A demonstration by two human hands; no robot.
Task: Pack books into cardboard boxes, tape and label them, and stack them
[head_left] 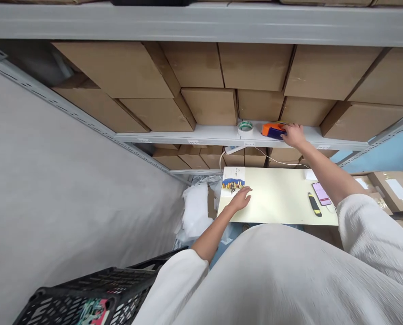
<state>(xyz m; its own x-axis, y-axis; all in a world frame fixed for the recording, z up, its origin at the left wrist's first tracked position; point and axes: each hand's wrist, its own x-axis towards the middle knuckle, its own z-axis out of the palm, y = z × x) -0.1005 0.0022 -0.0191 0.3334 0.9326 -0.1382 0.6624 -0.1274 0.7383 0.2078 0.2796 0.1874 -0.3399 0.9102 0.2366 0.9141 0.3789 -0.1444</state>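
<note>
My right hand reaches up to the white shelf and closes round an orange and blue tape dispenser lying there. A roll of tape stands just left of the dispenser. My left hand lies flat with fingers spread on the pale yellow table, its fingertips touching the lower edge of a small book with a city picture on the cover.
A phone with a cable and a black and yellow cutter lie at the table's right. Cardboard boxes fill the shelves. A black plastic crate sits at lower left; white packing scraps lie beside the table. Taped boxes stand at right.
</note>
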